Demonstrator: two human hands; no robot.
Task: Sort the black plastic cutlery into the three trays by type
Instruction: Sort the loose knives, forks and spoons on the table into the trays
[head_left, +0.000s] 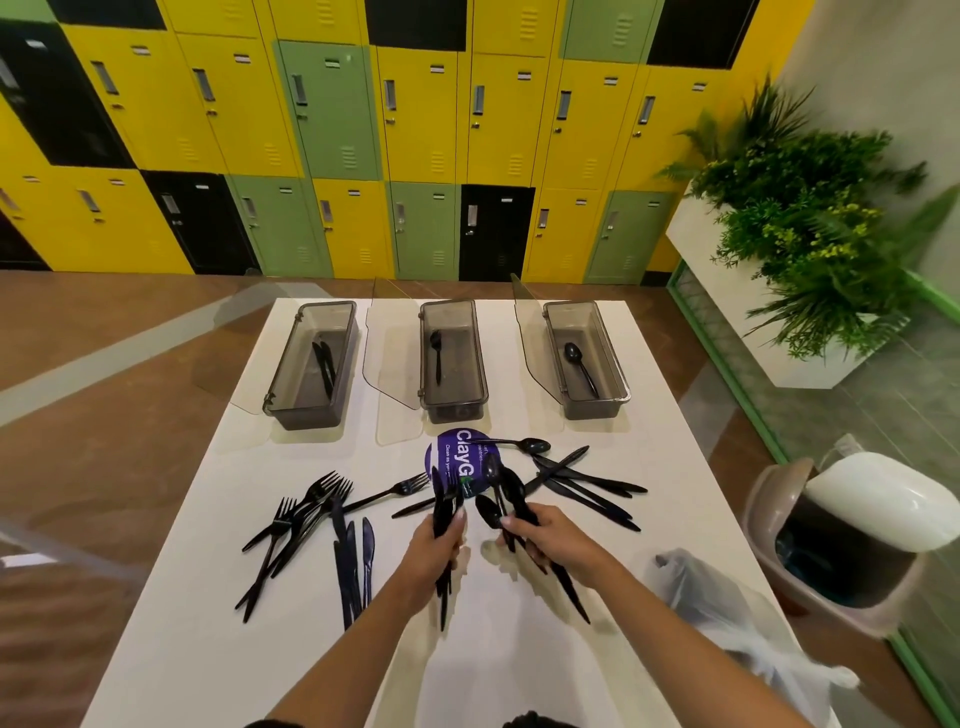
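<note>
Left hand (439, 545), right hand (543, 538) grip cutlery (444, 506) — trays (454, 410) line far table (649, 431) edge.

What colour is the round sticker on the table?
The round sticker is purple with white lettering; head view.

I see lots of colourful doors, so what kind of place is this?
Probably a shared canteen or break area: a wall of lockers, a white table with cutlery trays, and a bin beside it.
</note>
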